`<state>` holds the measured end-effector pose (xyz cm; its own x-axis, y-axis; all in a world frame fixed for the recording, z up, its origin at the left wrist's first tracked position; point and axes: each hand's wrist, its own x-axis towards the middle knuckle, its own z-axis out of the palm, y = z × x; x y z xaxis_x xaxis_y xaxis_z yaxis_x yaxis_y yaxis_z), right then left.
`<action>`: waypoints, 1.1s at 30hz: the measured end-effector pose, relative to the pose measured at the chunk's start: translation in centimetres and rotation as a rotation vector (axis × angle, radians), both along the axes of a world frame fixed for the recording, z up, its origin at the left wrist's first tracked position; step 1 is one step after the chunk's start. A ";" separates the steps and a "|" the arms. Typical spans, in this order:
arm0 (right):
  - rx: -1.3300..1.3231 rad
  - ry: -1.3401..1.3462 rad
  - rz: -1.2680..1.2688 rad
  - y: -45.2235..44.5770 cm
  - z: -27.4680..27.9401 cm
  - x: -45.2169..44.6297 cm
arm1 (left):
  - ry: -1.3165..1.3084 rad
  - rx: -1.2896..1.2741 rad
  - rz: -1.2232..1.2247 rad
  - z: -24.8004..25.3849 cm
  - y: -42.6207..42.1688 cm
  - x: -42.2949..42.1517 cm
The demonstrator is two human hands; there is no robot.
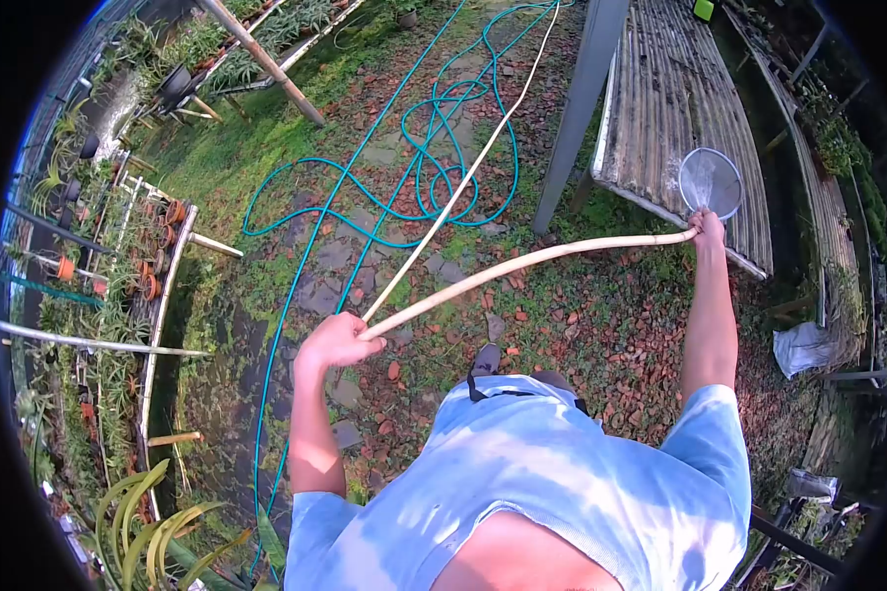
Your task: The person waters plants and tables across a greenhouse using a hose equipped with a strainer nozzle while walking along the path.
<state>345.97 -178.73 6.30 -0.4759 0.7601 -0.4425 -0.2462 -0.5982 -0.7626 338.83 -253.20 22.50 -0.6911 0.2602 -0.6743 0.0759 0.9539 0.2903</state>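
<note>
My left hand point(337, 342) is closed where two pale poles meet. The thicker pole point(522, 262) runs across in front of me, looking bowed, to my right hand point(705, 225). From my left hand the thinner pole point(460, 187) stretches away to the far top of the view. My right hand is closed around the thick pole's other end, just below a small round net point(710, 184) with a pale hoop and see-through mesh. My fingers cover the join, so I cannot tell whether net and pole are fixed together.
A teal garden hose point(310, 212) lies in loops on the leafy stone path. A grey post point(581, 108) and a corrugated-topped bench point(675, 108) stand at the right. Plant racks with terracotta pots point(151, 287) line the left. A white bag point(801, 349) lies right.
</note>
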 end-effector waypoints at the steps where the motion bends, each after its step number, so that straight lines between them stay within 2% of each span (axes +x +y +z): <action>1: 0.009 -0.016 -0.014 -0.9 0.4 -0.1 | 0.066 0.065 0.012 -1.2 0.1 -0.7; 3: 0.021 0.042 -0.024 0.4 -0.3 0.8 | 0.259 0.234 0.010 -6.6 -0.5 -1.6; 4: -0.003 0.083 -0.055 0.3 0.4 1.4 | 0.206 0.154 0.020 -6.0 1.2 -1.4; 8: -0.136 0.221 -0.024 1.0 2.6 3.6 | 0.139 0.317 0.104 -8.4 7.1 -0.3; 10: -0.336 0.368 0.102 1.1 3.5 4.8 | 0.094 0.375 0.098 -9.5 11.0 0.1; 11: -0.416 0.431 0.143 1.7 3.3 5.1 | 0.078 0.452 0.131 -10.5 12.9 0.4; 13: -0.380 0.406 0.146 3.1 1.3 4.6 | 0.045 0.601 0.191 -12.0 16.9 1.1; 14: -0.421 0.420 0.148 3.0 1.4 4.9 | -0.052 0.711 0.294 -11.8 19.4 2.2; 15: -0.464 0.435 0.151 2.3 1.5 4.9 | -0.095 0.805 0.318 -13.7 21.8 2.5; 17: -0.585 0.593 0.255 -0.6 2.7 6.4 | -0.196 1.093 0.462 -14.1 27.6 4.2; 19: -0.763 0.730 0.294 -3.5 2.6 7.1 | -0.340 1.270 0.553 -11.8 33.6 6.8; 21: -0.835 0.679 0.233 -5.6 1.9 7.6 | -0.328 1.341 0.503 -11.1 39.5 8.4; 24: -0.886 0.560 0.192 -5.7 -0.2 8.6 | -0.339 1.307 0.289 -8.2 44.8 9.8; 27: -0.865 0.694 0.252 -4.2 0.3 10.2 | -0.248 1.138 0.118 -8.4 47.2 11.1; 30: -0.729 0.745 0.320 -3.4 2.7 11.0 | -0.082 0.940 -0.112 -9.7 49.7 12.9; 31: -0.615 0.687 0.374 -3.0 2.9 11.2 | -0.030 0.901 -0.168 -8.5 50.4 13.8; 32: -0.499 0.627 0.427 -2.8 3.1 11.4 | -0.076 0.855 -0.149 -7.2 51.1 14.3; 33: -0.380 0.565 0.477 -2.6 3.3 11.7 | -0.033 0.963 -0.111 -7.4 52.7 14.2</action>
